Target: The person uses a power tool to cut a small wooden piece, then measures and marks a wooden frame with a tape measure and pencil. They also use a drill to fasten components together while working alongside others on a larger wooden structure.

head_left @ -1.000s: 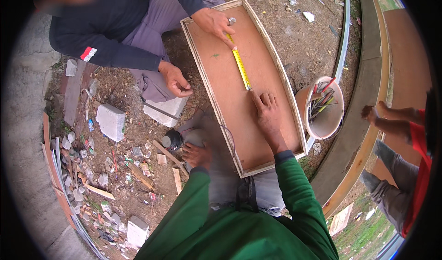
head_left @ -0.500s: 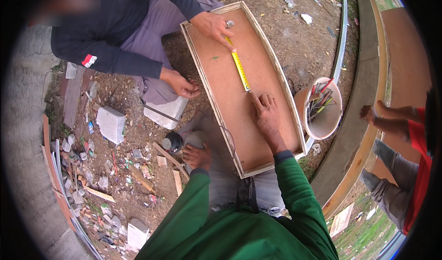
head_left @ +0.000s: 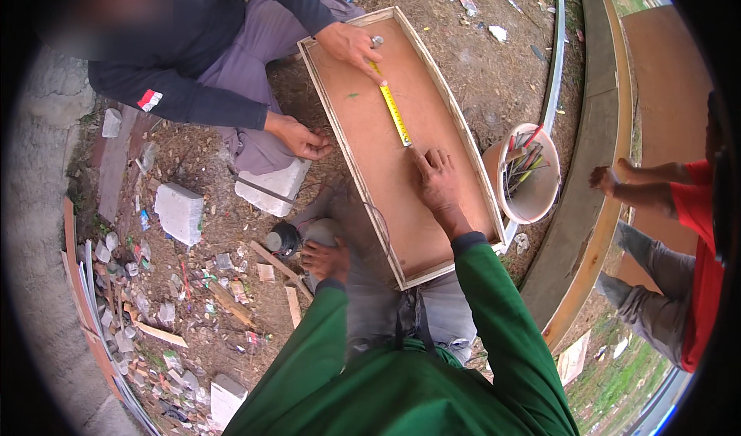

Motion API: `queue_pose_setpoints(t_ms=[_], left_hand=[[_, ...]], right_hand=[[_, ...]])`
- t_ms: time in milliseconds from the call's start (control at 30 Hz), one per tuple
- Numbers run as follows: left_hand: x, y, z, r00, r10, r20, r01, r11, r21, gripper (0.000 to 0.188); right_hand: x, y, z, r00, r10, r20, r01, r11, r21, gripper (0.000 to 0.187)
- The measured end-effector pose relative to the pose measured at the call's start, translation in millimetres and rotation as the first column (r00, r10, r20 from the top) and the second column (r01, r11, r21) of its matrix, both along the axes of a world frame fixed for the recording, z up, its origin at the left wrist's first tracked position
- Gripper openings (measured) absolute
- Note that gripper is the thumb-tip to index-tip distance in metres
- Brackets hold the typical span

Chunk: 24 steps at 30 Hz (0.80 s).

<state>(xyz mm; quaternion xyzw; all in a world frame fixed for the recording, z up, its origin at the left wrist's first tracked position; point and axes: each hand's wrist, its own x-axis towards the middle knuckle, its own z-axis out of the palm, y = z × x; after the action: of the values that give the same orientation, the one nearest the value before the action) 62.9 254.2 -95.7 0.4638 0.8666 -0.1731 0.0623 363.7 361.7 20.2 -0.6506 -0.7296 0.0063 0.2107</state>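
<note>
A shallow wooden tray (head_left: pixel 423 223) with a brown panel base and pale raised edges lies in front of me. A yellow tape measure blade (head_left: pixel 395 115) is stretched along its base, pressed down by the hand (head_left: pixel 351 46) of a co-worker in a dark top. My right hand (head_left: pixel 438 183) is over the tray, index finger stretched out near the blade's free end and the other fingers partly bent; it holds nothing. My left hand (head_left: pixel 326 259) lies with fingers apart on a grey rounded surface, probably my knee. Beside it is a black round-ended object (head_left: pixel 283 237).
A whitish bucket (head_left: pixel 540 196) of tools stands against the tray's right side. Concrete blocks (head_left: pixel 179 212) and wood scraps (head_left: pixel 231 303) litter the ground at left. A long board edge (head_left: pixel 594 227) runs along the right, where another person in red (head_left: pixel 698 227) reaches in.
The whole view has shifted slightly, bringing the scene a little left and up. My right index finger stays by the tape's end; my left hand keeps its place.
</note>
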Motion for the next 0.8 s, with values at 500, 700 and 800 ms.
queue_pose_setpoints(t_ms=[500,700,800], left_hand=[[-0.3,-1.0,-5.1,0.995,-0.067,-0.071,0.068,0.998,0.01,0.086],[-2.4,3.6,-3.8,0.998,-0.059,-0.022,0.059,0.998,0.021,0.083],[-0.5,4.0,-4.1,0.998,-0.057,-0.015,0.057,0.998,0.003,0.083]], right_hand=[[-2.2,0.0,-4.2,1.0,-0.017,0.003,0.017,1.0,0.024,0.055],[-2.8,-1.4,-0.9,0.999,-0.034,-0.002,0.034,0.998,0.045,0.051],[-4.5,-3.2,2.8,0.999,-0.037,0.021,0.037,0.999,0.029,0.046]])
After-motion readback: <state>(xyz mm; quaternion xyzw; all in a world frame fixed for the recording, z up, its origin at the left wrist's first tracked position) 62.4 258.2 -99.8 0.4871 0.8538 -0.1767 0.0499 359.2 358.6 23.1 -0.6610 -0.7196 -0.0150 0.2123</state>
